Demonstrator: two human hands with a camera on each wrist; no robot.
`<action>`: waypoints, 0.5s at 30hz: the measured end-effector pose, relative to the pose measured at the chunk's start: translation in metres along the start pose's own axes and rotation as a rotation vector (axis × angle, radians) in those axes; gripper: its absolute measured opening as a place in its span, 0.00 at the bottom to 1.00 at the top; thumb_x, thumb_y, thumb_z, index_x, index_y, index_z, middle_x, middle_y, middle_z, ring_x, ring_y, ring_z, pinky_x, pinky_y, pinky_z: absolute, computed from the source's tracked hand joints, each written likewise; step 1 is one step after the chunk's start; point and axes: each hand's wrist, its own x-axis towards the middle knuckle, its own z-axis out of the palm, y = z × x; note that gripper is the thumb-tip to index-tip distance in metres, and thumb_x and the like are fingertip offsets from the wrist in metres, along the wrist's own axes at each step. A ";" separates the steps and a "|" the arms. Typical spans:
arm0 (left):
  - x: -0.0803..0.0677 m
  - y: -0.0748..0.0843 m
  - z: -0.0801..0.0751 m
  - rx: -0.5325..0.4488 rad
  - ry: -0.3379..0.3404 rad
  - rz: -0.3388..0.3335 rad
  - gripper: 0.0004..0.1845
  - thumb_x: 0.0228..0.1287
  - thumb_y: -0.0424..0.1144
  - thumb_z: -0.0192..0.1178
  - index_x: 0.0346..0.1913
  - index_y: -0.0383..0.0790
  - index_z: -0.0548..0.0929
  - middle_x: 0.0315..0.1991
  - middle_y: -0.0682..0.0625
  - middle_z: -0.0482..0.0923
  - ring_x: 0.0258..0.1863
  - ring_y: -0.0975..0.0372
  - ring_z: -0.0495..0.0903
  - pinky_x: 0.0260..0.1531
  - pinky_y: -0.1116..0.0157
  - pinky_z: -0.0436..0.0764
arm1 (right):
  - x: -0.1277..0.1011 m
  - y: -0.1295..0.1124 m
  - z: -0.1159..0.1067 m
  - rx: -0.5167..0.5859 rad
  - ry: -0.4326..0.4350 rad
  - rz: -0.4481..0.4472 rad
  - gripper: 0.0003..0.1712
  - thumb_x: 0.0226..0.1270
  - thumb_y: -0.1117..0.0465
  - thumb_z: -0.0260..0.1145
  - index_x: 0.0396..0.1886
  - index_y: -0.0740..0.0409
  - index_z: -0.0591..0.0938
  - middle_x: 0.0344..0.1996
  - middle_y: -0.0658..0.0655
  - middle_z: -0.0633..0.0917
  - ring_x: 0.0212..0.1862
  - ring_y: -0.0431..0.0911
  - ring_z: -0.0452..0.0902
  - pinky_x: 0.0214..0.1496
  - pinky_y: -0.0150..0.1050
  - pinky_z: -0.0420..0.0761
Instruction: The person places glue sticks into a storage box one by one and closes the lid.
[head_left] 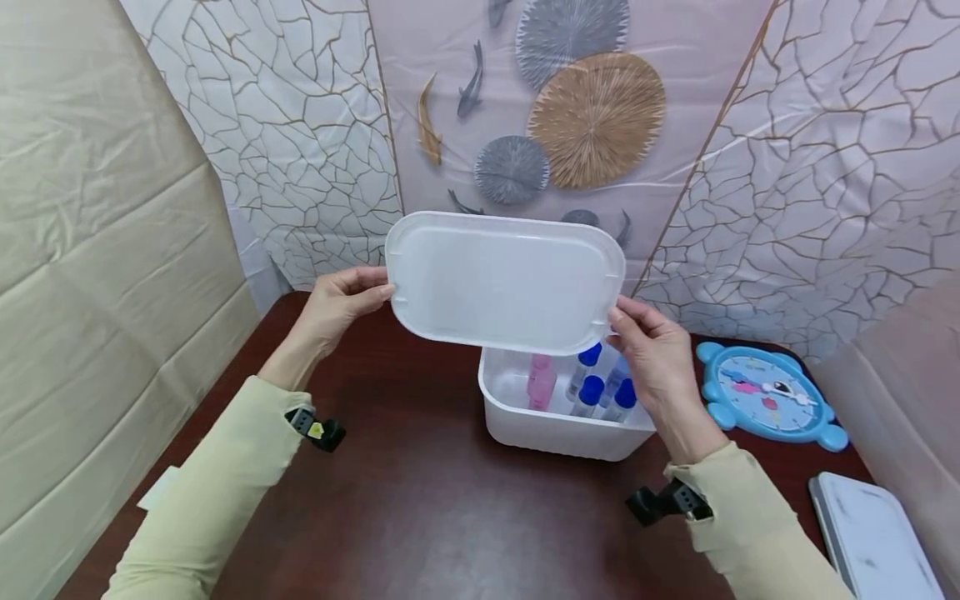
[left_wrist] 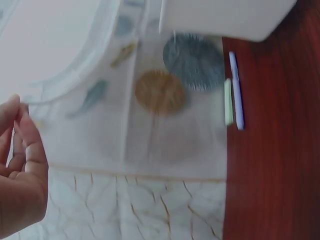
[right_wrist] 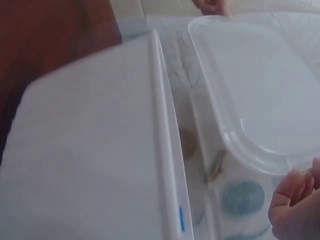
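A white plastic lid (head_left: 506,283), rectangular with rounded corners, is held up and tilted between both hands. My left hand (head_left: 337,308) pinches its left end between thumb and fingers. At the lower right corner, my right hand (head_left: 656,358) pinches the rim the same way. Below and behind the lid stands a white storage box (head_left: 562,429), its top uncovered. Inside are several clear tubes with blue caps (head_left: 591,389) and a pink translucent item (head_left: 542,383); the lid hides part of the box's interior. The right wrist view shows the box's side wall (right_wrist: 95,145) close up.
A light blue toy clock (head_left: 768,392) lies to the right of the box. Nearer the right edge is a white flat case (head_left: 873,533). In the left wrist view, a purple pen-like stick (left_wrist: 237,92) and a pale green strip (left_wrist: 228,102) lie on the dark table (left_wrist: 275,165).
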 end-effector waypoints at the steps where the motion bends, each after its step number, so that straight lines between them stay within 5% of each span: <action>1: 0.001 0.000 0.006 0.008 0.006 0.026 0.12 0.59 0.30 0.63 0.37 0.54 0.86 0.34 0.59 0.83 0.36 0.69 0.82 0.39 0.73 0.81 | 0.001 -0.001 -0.004 0.006 0.015 -0.006 0.07 0.61 0.64 0.66 0.32 0.46 0.87 0.29 0.46 0.82 0.33 0.37 0.76 0.36 0.26 0.80; 9: 0.006 -0.008 0.039 -0.077 0.054 0.108 0.14 0.58 0.27 0.63 0.34 0.53 0.87 0.35 0.58 0.84 0.35 0.69 0.82 0.40 0.71 0.82 | 0.003 0.000 -0.029 0.037 0.013 -0.057 0.07 0.61 0.67 0.65 0.33 0.53 0.87 0.31 0.47 0.86 0.32 0.37 0.83 0.41 0.28 0.82; 15: 0.005 -0.018 0.054 -0.075 0.065 0.127 0.15 0.58 0.25 0.62 0.48 0.38 0.85 0.47 0.53 0.83 0.49 0.68 0.79 0.45 0.72 0.81 | 0.004 0.001 -0.046 0.091 -0.064 -0.038 0.11 0.63 0.62 0.64 0.43 0.56 0.86 0.42 0.47 0.84 0.38 0.37 0.83 0.44 0.29 0.82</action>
